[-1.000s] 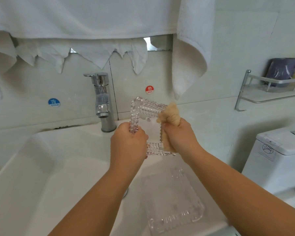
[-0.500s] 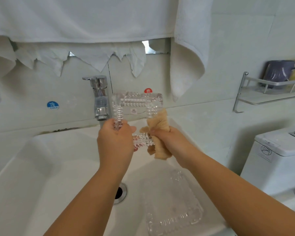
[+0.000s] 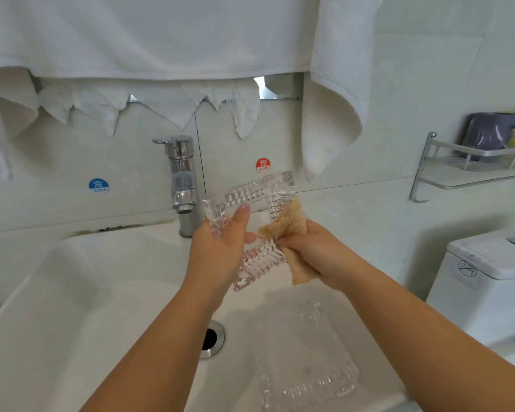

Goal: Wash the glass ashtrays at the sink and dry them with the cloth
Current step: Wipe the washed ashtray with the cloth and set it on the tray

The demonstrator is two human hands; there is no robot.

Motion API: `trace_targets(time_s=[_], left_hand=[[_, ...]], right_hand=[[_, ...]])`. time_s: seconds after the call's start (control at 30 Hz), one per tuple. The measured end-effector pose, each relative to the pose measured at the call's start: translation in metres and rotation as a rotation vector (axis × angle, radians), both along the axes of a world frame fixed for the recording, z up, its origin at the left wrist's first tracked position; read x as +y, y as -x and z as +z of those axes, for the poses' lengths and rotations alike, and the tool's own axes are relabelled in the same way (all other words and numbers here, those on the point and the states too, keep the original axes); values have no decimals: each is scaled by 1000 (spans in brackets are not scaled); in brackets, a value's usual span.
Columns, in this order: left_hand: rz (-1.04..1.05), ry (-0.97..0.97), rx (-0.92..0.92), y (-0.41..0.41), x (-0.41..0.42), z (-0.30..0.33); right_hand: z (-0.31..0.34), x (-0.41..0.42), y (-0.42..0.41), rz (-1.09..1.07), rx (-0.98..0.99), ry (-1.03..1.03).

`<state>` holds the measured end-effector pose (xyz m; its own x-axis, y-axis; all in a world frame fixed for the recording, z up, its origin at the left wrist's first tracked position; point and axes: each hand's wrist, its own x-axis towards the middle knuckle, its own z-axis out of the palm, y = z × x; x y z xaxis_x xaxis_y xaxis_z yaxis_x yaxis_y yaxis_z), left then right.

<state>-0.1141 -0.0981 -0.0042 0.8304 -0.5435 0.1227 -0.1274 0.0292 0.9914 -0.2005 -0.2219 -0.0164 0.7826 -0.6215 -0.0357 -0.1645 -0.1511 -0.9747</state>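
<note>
Bathroom: white basin [image 3: 57, 307] with chrome tap [image 3: 182, 176] at 12 o'clock, toilet cistern [image 3: 488, 281] at 3, towels [image 3: 161, 34] overhead.

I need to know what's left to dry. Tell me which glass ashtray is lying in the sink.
The second ashtray, lying flat in the basin right of the drain, untouched. The other ashtray is held up in the left hand, cloth against it.

Sink [image 3: 57, 307]: white basin, chrome drain [image 3: 211, 339] at centre.
In basin: clear glass ashtray [image 3: 306, 361], right of drain.
Rear ledge: chrome tap [image 3: 182, 185].
</note>
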Motion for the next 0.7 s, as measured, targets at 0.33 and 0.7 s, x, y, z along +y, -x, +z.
trace_targets(time_s=[0.33, 0.7], left_hand=[[20, 29, 434, -6, -7, -5], [45, 18, 201, -3, -10, -11]], right_hand=[[8, 15, 6, -419, -163, 492], [2, 52, 2, 100, -135, 600]])
